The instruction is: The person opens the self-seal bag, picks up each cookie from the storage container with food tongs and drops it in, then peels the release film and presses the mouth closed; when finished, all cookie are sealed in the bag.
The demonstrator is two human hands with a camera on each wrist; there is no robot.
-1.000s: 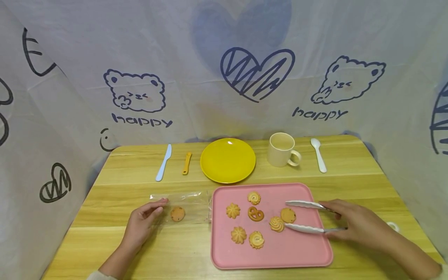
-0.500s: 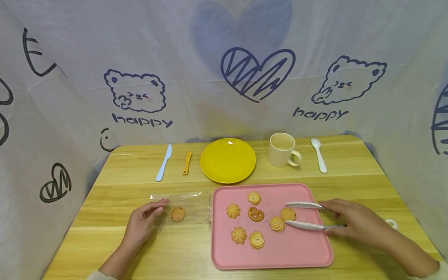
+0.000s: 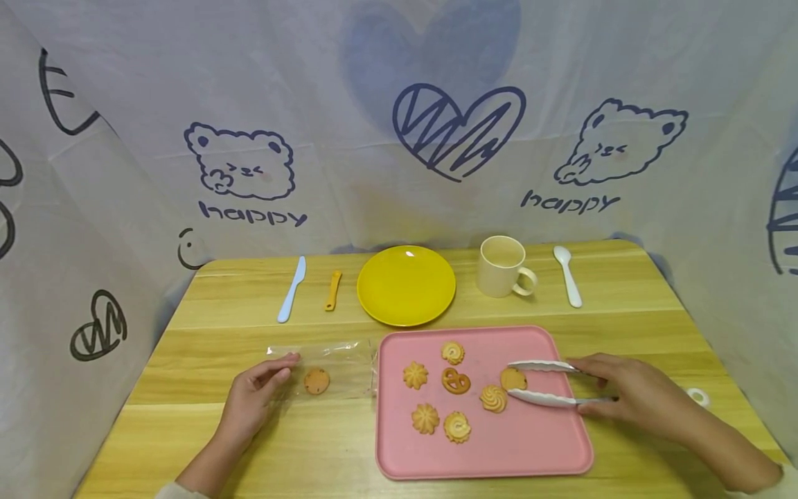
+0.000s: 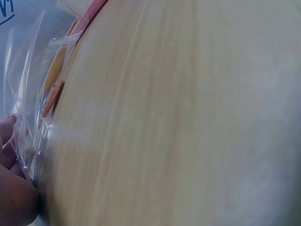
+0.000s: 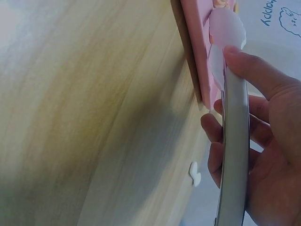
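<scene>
My left hand (image 3: 252,398) pinches the open end of a clear plastic bag (image 3: 349,357) lying left of the pink tray (image 3: 486,457). Inside the bag is one round cookie (image 3: 316,381). In the left wrist view, fingers (image 4: 7,129) hold the film of the bag. My right hand (image 3: 642,398) grips metal tongs (image 3: 545,399), thumb on one arm and fingers on the other. Their scalloped tips stand either side of a round cookie (image 3: 514,379) on the tray, lower tip right at its edge. A swirled cookie (image 3: 493,399) lies beside that tip.
More cookies, among them a flower-shaped cookie (image 3: 426,419) and a pretzel (image 3: 456,381), lie on the tray's left half. Behind stand a yellow plate (image 3: 406,286) and cream mug (image 3: 499,270), with a blue knife (image 3: 291,291), orange handle (image 3: 333,291) and white spoon (image 3: 568,277). A white ring (image 3: 698,397) lies right.
The lower arm of the tongs has moved up toward the round cookie, narrowing the gap. That cookie has shifted slightly upward. The left hand and bag have stayed still.
</scene>
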